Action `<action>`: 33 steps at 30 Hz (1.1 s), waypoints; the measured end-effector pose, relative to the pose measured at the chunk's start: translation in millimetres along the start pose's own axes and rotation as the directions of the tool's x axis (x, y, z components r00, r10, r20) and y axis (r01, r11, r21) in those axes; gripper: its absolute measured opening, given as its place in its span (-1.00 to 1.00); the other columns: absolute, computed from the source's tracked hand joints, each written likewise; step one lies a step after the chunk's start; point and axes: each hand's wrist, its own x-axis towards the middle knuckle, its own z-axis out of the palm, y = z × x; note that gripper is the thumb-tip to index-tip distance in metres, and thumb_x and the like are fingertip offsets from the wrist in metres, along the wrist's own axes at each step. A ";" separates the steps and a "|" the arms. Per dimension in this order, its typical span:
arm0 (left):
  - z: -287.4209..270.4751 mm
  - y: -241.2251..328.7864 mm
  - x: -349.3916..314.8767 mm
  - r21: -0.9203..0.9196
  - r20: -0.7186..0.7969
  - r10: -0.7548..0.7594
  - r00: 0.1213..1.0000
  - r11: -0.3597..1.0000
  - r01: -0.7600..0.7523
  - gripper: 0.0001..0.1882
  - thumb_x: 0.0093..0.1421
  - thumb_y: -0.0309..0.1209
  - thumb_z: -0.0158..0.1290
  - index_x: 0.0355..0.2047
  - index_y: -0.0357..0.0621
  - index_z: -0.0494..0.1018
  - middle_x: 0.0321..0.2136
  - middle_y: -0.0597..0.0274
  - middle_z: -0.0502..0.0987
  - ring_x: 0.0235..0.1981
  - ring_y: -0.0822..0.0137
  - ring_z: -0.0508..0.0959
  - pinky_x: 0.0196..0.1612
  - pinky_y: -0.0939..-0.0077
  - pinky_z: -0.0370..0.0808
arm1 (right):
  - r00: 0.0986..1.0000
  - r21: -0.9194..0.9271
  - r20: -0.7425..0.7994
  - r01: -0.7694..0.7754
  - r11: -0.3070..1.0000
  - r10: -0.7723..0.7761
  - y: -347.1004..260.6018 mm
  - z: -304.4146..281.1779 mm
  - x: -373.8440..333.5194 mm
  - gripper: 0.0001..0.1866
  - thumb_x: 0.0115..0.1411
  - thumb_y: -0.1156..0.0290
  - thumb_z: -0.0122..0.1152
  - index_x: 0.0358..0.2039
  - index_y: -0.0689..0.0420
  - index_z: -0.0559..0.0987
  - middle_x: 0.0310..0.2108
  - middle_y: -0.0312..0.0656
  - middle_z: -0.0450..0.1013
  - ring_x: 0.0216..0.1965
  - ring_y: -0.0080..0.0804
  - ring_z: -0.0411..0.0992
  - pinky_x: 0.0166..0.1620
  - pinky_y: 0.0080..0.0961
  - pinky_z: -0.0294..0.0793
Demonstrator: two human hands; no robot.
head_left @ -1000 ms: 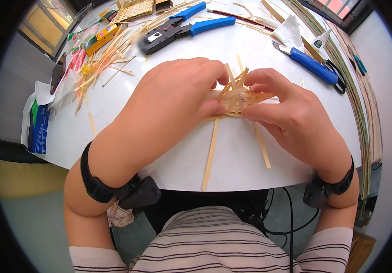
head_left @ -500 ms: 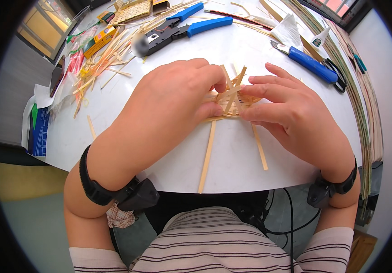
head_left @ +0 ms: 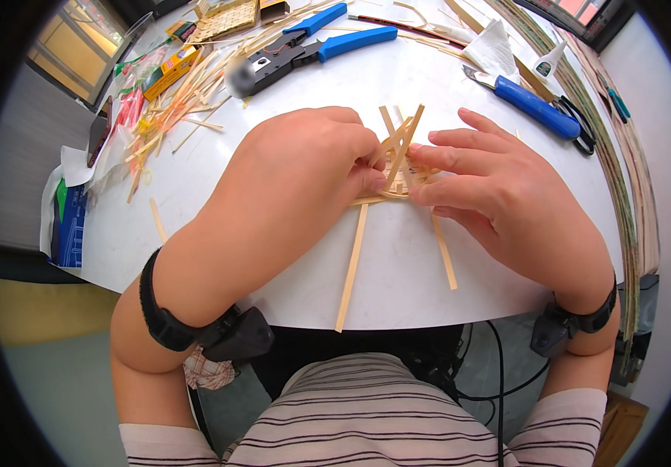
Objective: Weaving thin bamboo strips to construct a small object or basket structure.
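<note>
Between my hands sits a small woven bamboo piece (head_left: pixel 398 180), largely covered by my fingers. Several of its flat pale strips stand up and cross each other, and a long strip (head_left: pixel 353 265) stretches toward the table's near edge. My left hand (head_left: pixel 300 167) is closed at the piece's left side, thumb and forefinger pinching a strip; the fingertips partly hide that strip. My right hand (head_left: pixel 495 175) steadies the right side with thumb and fingertips around its edge, while its other fingers stay raised and spread.
Beyond my hands lies a blue-handled plier-like tool (head_left: pixel 312 50). A blue-handled cutter (head_left: pixel 534 107), black-handled scissors (head_left: pixel 577 124), crumpled tissue (head_left: pixel 493 50) and a small white bottle (head_left: pixel 547 62) are at the right. Loose strips (head_left: pixel 168 117) clutter the left; long strips (head_left: pixel 619 179) line the right edge.
The strip that lay slanted across the weave now stands more upright, crossing the others. My left fingers have pinched in closer at the left side; my right hand has barely moved.
</note>
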 end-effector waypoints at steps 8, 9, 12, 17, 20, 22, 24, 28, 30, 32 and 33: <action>1.8 -2.0 -0.8 0.038 -0.043 0.004 0.999 0.999 -0.002 -0.74 0.11 -0.43 0.32 -0.25 -0.25 0.52 -0.36 0.05 0.57 -0.29 0.09 0.59 -0.21 0.30 0.53 | 0.999 -0.041 0.039 0.011 0.999 -0.009 0.3 0.3 -1.6 -0.75 0.09 0.52 0.43 -0.18 0.04 0.71 0.14 -0.14 0.58 0.20 -0.08 0.48 0.42 0.00 0.29; 1.9 -1.9 -0.5 0.040 -0.046 0.010 0.999 0.999 -0.008 -0.74 0.11 -0.42 0.32 -0.26 -0.25 0.51 -0.35 0.06 0.56 -0.29 0.09 0.58 -0.21 0.30 0.52 | 1.000 -0.056 0.024 0.021 0.998 -0.020 1.2 2.1 -3.2 -0.74 0.08 0.52 0.43 -0.18 0.04 0.72 0.14 -0.15 0.58 0.20 -0.08 0.48 0.42 0.00 0.29; -0.3 0.6 0.0 0.032 -0.034 -0.011 0.999 0.999 0.012 -0.75 0.11 -0.43 0.32 -0.27 -0.24 0.50 -0.34 0.08 0.56 -0.28 0.12 0.57 -0.19 0.32 0.53 | 0.999 -0.080 0.002 0.037 0.996 -0.037 1.1 3.3 -4.2 -0.74 0.08 0.53 0.43 -0.17 0.05 0.73 0.14 -0.16 0.57 0.19 -0.08 0.48 0.42 0.00 0.30; -6.7 -4.1 1.0 -0.098 0.032 -0.059 0.998 0.993 0.062 -0.80 0.14 -0.54 0.26 -0.22 -0.25 0.53 -0.30 0.13 0.58 -0.25 0.21 0.58 -0.14 0.38 0.55 | 0.999 -0.085 -0.013 0.045 0.995 -0.046 2.3 4.1 -4.3 -0.74 0.08 0.54 0.41 -0.17 0.06 0.74 0.14 -0.16 0.57 0.19 -0.08 0.48 0.42 0.01 0.30; -10.5 -4.1 1.5 -0.182 0.108 -0.142 0.984 0.970 0.160 -0.81 0.16 -0.62 0.21 -0.20 -0.27 0.54 -0.27 0.16 0.60 -0.22 0.27 0.59 -0.11 0.41 0.57 | 0.999 -0.067 -0.024 0.032 0.997 -0.034 1.5 4.3 -4.6 -0.73 0.07 0.55 0.41 -0.18 0.06 0.73 0.12 -0.16 0.57 0.18 -0.09 0.49 0.41 0.01 0.31; -10.8 -4.8 2.2 -0.192 0.102 -0.098 0.990 0.975 0.116 -0.83 0.18 -0.64 0.19 -0.20 -0.28 0.55 -0.26 0.16 0.61 -0.22 0.26 0.60 -0.14 0.41 0.58 | 0.999 -0.085 -0.037 0.028 0.996 -0.031 1.5 3.3 -3.9 -0.73 0.05 0.56 0.42 -0.19 0.05 0.73 0.09 -0.18 0.59 0.16 -0.10 0.50 0.40 0.01 0.33; -11.0 -6.0 2.6 -0.176 0.095 -0.078 0.992 0.980 0.094 -0.84 0.17 -0.64 0.19 -0.22 -0.29 0.55 -0.27 0.16 0.61 -0.23 0.26 0.60 -0.15 0.41 0.57 | 0.998 -0.090 -0.047 0.026 0.996 -0.031 2.0 3.4 -3.2 -0.73 0.05 0.56 0.42 -0.20 0.05 0.73 0.07 -0.18 0.59 0.15 -0.11 0.50 0.40 0.02 0.34; -11.8 -9.0 3.0 -0.166 0.083 -0.046 0.996 0.984 0.059 -0.88 0.17 -0.64 0.19 -0.26 -0.29 0.57 -0.29 0.17 0.62 -0.25 0.27 0.61 -0.17 0.43 0.57 | 0.996 -0.065 -0.086 0.029 0.997 -0.035 2.8 3.8 -1.3 -0.72 0.03 0.57 0.43 -0.21 0.06 0.70 0.03 -0.18 0.60 0.13 -0.12 0.51 0.40 0.02 0.34; -11.8 -10.0 2.7 -0.165 0.073 -0.028 0.997 0.986 0.040 -0.88 0.17 -0.63 0.20 -0.26 -0.29 0.57 -0.30 0.18 0.62 -0.27 0.29 0.61 -0.19 0.44 0.57 | 0.996 -0.037 -0.090 0.020 0.999 -0.023 1.9 2.9 -0.3 -0.73 0.03 0.57 0.44 -0.21 0.08 0.69 0.01 -0.19 0.61 0.12 -0.12 0.51 0.39 0.02 0.35; -11.3 -10.8 3.4 -0.165 0.059 -0.007 0.998 0.986 0.016 -0.88 0.17 -0.63 0.20 -0.26 -0.28 0.58 -0.31 0.19 0.62 -0.28 0.30 0.61 -0.21 0.45 0.56 | 0.996 -0.014 -0.094 0.009 1.000 -0.011 2.3 1.8 0.5 -0.74 0.03 0.57 0.44 -0.22 0.09 0.68 0.00 -0.19 0.61 0.12 -0.11 0.51 0.39 0.02 0.35; -10.9 -11.6 3.6 -0.175 0.041 -0.004 0.999 0.985 0.011 -0.88 0.19 -0.60 0.20 -0.25 -0.27 0.59 -0.33 0.20 0.62 -0.29 0.32 0.61 -0.23 0.47 0.54 | 0.993 0.016 -0.114 0.009 1.000 -0.007 3.6 1.5 1.3 -0.75 0.04 0.58 0.44 -0.23 0.11 0.68 -0.02 -0.19 0.62 0.11 -0.11 0.52 0.39 0.01 0.35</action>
